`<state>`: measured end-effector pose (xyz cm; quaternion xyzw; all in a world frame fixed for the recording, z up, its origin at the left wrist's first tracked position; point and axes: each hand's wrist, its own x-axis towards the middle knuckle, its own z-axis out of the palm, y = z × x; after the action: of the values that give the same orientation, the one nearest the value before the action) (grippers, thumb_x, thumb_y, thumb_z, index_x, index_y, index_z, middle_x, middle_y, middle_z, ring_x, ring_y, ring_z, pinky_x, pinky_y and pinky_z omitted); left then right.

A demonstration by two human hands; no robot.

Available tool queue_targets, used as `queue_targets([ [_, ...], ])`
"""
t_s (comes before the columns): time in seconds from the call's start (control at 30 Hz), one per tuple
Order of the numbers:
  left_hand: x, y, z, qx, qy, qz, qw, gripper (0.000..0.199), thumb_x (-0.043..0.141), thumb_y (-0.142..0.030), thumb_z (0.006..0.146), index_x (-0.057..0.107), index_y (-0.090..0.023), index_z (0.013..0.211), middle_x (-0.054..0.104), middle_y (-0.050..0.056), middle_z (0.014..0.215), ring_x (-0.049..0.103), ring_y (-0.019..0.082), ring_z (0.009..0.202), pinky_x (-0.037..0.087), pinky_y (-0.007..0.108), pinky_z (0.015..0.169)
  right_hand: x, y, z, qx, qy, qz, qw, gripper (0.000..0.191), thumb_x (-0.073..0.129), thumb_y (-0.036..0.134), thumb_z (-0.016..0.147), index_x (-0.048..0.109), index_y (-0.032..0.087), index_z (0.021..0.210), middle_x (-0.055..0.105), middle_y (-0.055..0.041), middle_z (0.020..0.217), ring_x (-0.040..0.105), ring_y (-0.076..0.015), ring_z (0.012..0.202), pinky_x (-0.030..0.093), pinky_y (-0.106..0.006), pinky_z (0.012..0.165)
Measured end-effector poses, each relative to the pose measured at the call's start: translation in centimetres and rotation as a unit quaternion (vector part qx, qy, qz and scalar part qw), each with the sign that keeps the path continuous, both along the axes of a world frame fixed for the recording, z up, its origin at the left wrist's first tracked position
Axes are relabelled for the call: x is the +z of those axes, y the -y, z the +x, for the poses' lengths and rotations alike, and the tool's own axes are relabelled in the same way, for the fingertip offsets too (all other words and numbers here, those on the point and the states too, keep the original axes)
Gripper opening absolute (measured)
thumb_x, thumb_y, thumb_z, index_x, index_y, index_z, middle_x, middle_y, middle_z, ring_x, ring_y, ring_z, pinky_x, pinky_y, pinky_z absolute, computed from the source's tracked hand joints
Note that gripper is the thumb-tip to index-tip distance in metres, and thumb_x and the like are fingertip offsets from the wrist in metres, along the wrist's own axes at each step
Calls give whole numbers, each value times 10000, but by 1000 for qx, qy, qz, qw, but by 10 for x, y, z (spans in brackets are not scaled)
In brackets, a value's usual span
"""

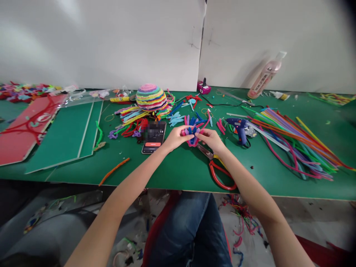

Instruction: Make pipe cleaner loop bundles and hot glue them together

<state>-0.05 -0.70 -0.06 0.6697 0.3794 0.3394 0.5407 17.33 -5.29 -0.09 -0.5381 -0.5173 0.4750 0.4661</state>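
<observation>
Between my two hands is a small pipe-cleaner piece (191,141) in pink, purple and blue, raised just above the green table. My left hand (178,137) pinches its left side with thumb and fingers. On the other side, my right hand (211,140) grips it the same way. Red-handled scissors (222,176) lie partly beneath my right hand and forearm, blades toward the piece. A phone (154,138) with a lit screen rests left of my left hand. Cut blue pipe cleaners (175,119) are scattered just behind the hands.
A striped pipe-cleaner dome (151,97) stands behind the phone. To the right are a blue glue gun (241,129) and a long bundle of coloured pipe cleaners (300,142). A pink bottle (265,78) leans on the white wall. Green boards (65,135) lie at left.
</observation>
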Motion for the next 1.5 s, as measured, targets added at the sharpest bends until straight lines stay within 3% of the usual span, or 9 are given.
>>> queue_targets([
  [0.17, -3, -12, -8, 18, -32, 27, 999, 390, 741, -288, 683, 703, -155, 1047, 655, 1, 770, 533, 100, 659, 457, 255, 671, 6, 0, 8, 15, 41, 8, 999, 410, 722, 389, 623, 614, 179, 959, 638, -19, 758, 576, -142, 637, 412, -276, 555],
  [0.33, 1, -21, -17, 75, -66, 37, 994, 350, 726, -226, 692, 710, -164, 1037, 493, -55, 582, 390, 82, 549, 347, 238, 585, 13, -1, 30, -83, 186, 99, 974, 172, 579, 159, 643, 603, 178, 812, 438, 66, 548, 423, -105, 525, 341, -267, 556],
  [0.63, -1, -34, -26, 110, -75, 40, 990, 332, 701, -184, 702, 691, -147, 1031, 569, -19, 727, 422, 90, 612, 352, 245, 632, 10, -9, 44, -118, 325, 149, 926, 213, 433, 58, 574, 529, 201, 700, 345, 71, 496, 349, -109, 486, 329, -255, 556],
  [0.77, -3, -38, -28, 126, -64, 25, 990, 313, 711, -183, 708, 695, -142, 1018, 494, -42, 636, 409, 87, 581, 347, 240, 609, 16, -33, 43, -63, 411, 129, 900, 287, 472, 71, 643, 613, 171, 872, 630, -35, 792, 555, -159, 670, 442, -287, 669],
  [0.87, -1, -39, -29, 138, -51, 4, 989, 281, 687, -191, 740, 697, -153, 1019, 524, -25, 655, 457, 97, 603, 379, 238, 608, 18, -54, 39, -38, 519, 89, 849, 399, 479, 113, 740, 632, 209, 1096, 649, -87, 1181, 624, -241, 944, 490, -363, 789],
  [0.97, 1, -40, -29, 133, -15, -25, 991, 242, 603, -239, 828, 694, -158, 1037, 616, 23, 777, 538, 110, 682, 427, 239, 640, 16, -68, 33, -10, 603, 38, 797, 424, 478, 152, 793, 636, 281, 1164, 644, -73, 1233, 619, -297, 1041, 503, -429, 809],
  [1.1, 3, -41, -28, 124, 16, -76, 989, 243, 554, -273, 874, 696, -162, 1038, 670, 56, 902, 575, 113, 732, 465, 240, 675, 17, -73, 34, -4, 625, 30, 780, 368, 464, 159, 813, 679, 263, 1092, 654, -100, 1199, 633, -319, 1011, 500, -460, 801],
  [1.3, 10, -38, -28, 110, 39, -140, 983, 245, 567, -289, 870, 694, -186, 1054, 681, 68, 997, 610, 126, 772, 484, 242, 678, 16, -57, 59, -113, 539, 85, 830, 287, 491, 192, 807, 687, 186, 1016, 687, -124, 1035, 639, -279, 904, 505, -412, 775],
  [1.5, 7, -39, -26, 115, -5, -57, 992, 250, 572, -244, 842, 682, -195, 1061, 685, 59, 969, 624, 160, 850, 483, 276, 755, 0, -26, 75, -168, 294, 172, 925, 166, 555, 277, 778, 657, 186, 873, 699, -71, 871, 648, -202, 767, 515, -357, 756],
])
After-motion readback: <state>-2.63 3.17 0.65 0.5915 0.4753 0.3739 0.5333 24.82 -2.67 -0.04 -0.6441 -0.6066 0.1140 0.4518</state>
